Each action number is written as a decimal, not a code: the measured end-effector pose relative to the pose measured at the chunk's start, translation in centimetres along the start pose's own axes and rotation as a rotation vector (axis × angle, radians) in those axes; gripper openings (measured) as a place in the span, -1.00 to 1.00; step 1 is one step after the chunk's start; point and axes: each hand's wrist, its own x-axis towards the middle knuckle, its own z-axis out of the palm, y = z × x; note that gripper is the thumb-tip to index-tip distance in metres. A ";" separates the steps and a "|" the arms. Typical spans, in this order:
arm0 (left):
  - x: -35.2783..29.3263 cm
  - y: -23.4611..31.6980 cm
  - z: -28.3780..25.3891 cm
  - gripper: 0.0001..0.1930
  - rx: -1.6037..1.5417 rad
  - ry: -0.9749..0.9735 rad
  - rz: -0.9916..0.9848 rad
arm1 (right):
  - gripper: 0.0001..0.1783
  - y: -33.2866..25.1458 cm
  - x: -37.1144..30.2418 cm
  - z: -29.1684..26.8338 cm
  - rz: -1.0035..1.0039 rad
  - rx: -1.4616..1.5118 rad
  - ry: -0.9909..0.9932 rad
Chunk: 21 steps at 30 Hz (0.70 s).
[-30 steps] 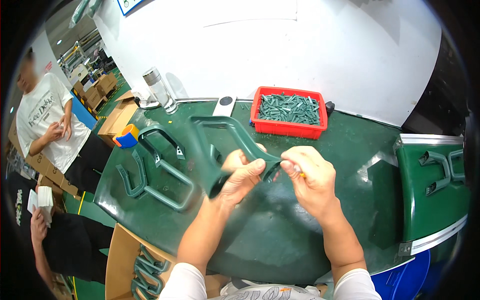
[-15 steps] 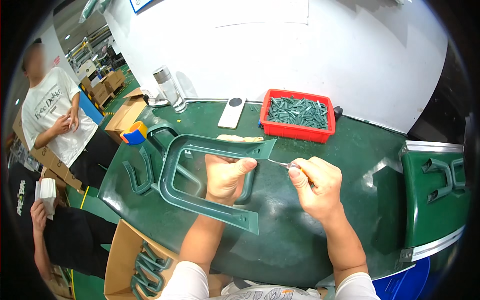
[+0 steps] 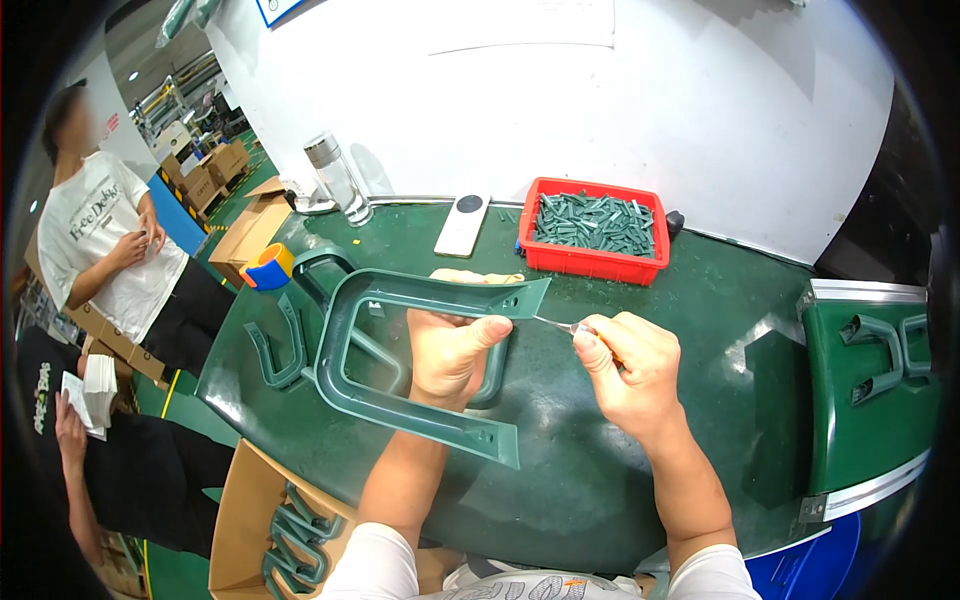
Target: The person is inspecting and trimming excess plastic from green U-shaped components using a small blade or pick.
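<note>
My left hand (image 3: 445,358) is closed around the upper arm of a green U-shaped plastic frame (image 3: 468,432), its thumb lying near that arm's end. The frame is held above the green table with both open ends to the right. My right hand (image 3: 637,375) is closed on a small hand tool whose thin metal blade (image 3: 556,324) shows; its handle is hidden in the fingers. The blade's tip is at the end of the frame's upper arm, beside my left thumb. More green plastic frames, such as a smaller one (image 3: 297,345), lie on the table to the left.
A red bin (image 3: 598,263) of small green pieces stands at the back, beside a white phone-like slab (image 3: 463,228). Further left are a glass bottle (image 3: 345,190) and tape rolls (image 3: 268,268). A cardboard box (image 3: 232,500) holds frames. A conveyor (image 3: 870,430) is right. Two people stand left.
The blade and my right hand have shifted very slightly left. My left hand and the frame are nearly still. At lower left, a person's hand has spread a white stack apart.
</note>
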 end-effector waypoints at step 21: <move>-0.2 -0.1 0.4 -0.56 -0.003 -0.031 0.007 | -0.86 0.1 0.2 0.0 -0.018 -0.046 0.074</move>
